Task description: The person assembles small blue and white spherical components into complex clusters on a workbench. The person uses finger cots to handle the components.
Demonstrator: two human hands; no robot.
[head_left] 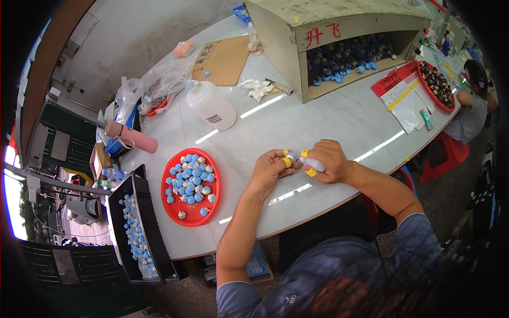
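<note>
Over the near edge of the table, my left hand (269, 168) pinches a small blue and cream round piece (291, 156) between thumb and fingers. My right hand (331, 161) is closed around a small whitish squeeze bottle (314, 164), its tip held up against or very close to that piece. Yellow tape wraps several fingertips on both hands. Left of my left hand lies a round red tray (192, 213) with many similar blue and cream pieces. The exact contact between tip and piece is too small to make out.
A black crate (139, 185) of such pieces stands at the left edge. Beyond are a large white bottle (213, 106), a pink flask (132, 139), cardboard (222, 61) and a metal housing (281, 53) full of blue pieces. At right, a person (472, 103) sits by a red tray (444, 100).
</note>
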